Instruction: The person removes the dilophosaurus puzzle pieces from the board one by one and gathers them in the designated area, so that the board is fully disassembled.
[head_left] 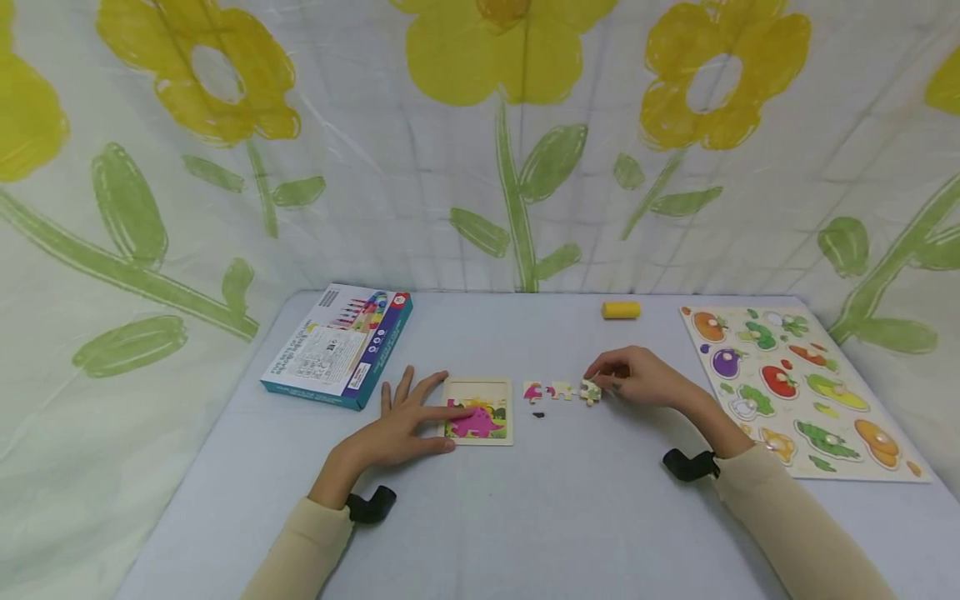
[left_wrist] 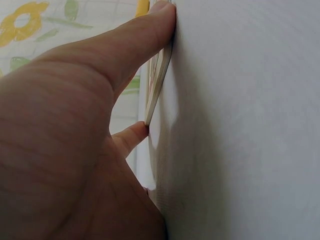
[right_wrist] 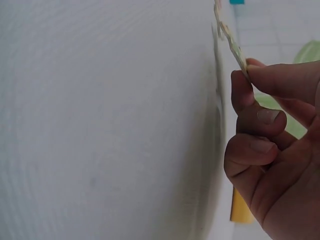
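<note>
My left hand (head_left: 401,425) lies spread over the left side of a small framed jigsaw puzzle (head_left: 512,417) with a pink dinosaur picture. One fingertip rests on the dinosaur, and the thumb touches the lower edge of the frame. In the left wrist view the thin board edge (left_wrist: 159,85) shows between thumb and a finger. My right hand (head_left: 645,377) pinches a pale jigsaw piece (right_wrist: 235,47) between thumb and index finger, slightly raised from the table. Beside it, to the left, are a yellowish jigsaw piece (head_left: 562,391) and a pink-marked jigsaw piece (head_left: 532,392).
A small dark bit (head_left: 538,414) lies below the loose pieces. Behind the left hand is a flat printed box (head_left: 337,346). A yellow cylinder (head_left: 621,311) lies at the back, and a vegetable peg board (head_left: 806,392) is by the right forearm.
</note>
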